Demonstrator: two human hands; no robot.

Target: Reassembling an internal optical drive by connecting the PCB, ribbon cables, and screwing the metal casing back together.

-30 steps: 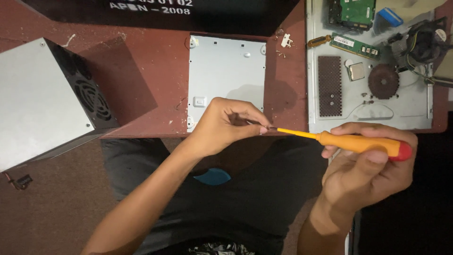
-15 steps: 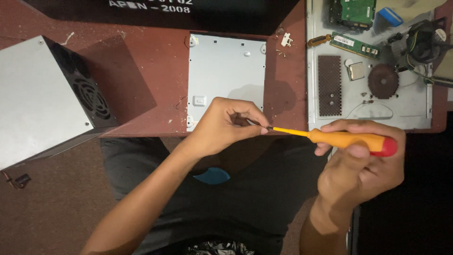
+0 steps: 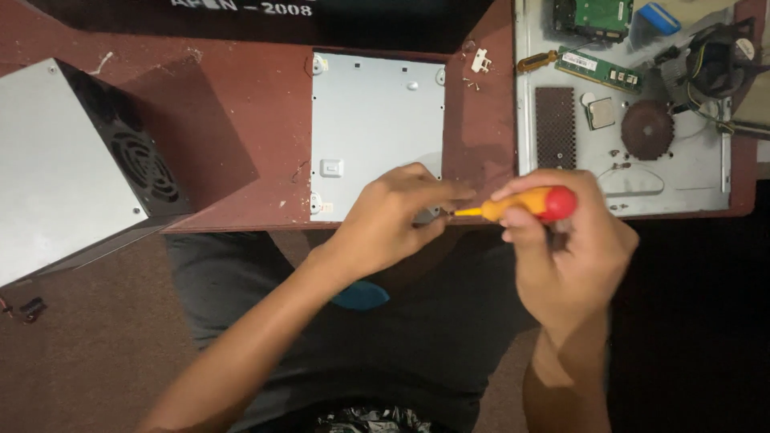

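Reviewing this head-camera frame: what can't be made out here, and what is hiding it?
- Screwdriver tip, head view: hidden behind the left hand fingers, so what it meets cannot be told.
- Whatever the left hand pinches: covered by its own fingers.
- Power supply box: cut off by the left edge.
- Small parts on the metal tray: too small to identify; the cooler fan runs off the right edge.

On your reddish-brown table [image 3: 241,128] you see a grey power supply box [image 3: 72,168] at the left and, at the right, a metal tray [image 3: 698,176] holding a green memory stick [image 3: 600,70], a cooling fan [image 3: 714,60] and a processor chip [image 3: 600,113].
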